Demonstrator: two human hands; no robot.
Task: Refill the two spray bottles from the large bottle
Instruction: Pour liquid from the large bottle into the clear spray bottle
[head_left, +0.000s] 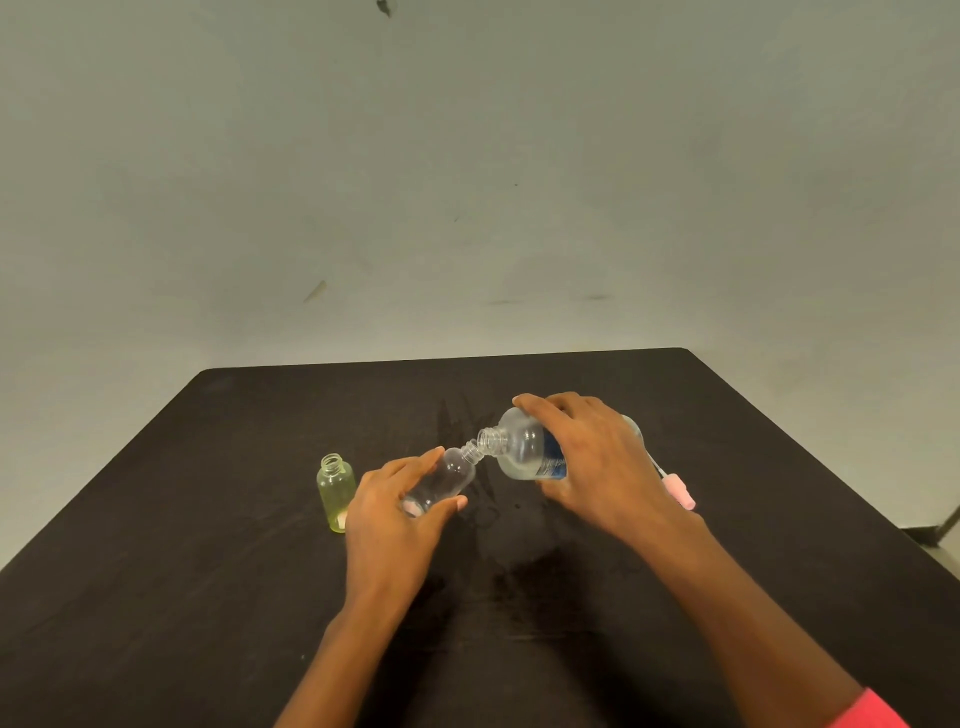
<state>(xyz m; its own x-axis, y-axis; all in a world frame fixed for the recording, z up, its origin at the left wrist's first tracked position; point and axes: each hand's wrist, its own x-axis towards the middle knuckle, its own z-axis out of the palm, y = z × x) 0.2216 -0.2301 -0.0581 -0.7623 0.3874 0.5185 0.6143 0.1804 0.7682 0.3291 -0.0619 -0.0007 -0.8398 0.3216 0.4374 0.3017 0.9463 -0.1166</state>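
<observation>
You have two small bottles, a clear bottle (447, 480) and a yellow-green bottle (336, 491), one large bottle (524, 449), one pink spray top (681, 494), one desk (208, 597), and two hands: left hand (395, 514), right hand (597, 467).

The right hand (592, 457) covers most of the large bottle (522, 452), and the print on its blue label is too blurred to read. At the large bottle's mouth, the clear spray bottle (452, 473) has its base partly hidden by the left hand (395, 514). Whether liquid passes between the two mouths cannot be told. Behind the large bottle, a pink spray head (683, 496) shows only partly past the right wrist. The lower edge cuts off the worktop (208, 597) and both forearms.
</observation>
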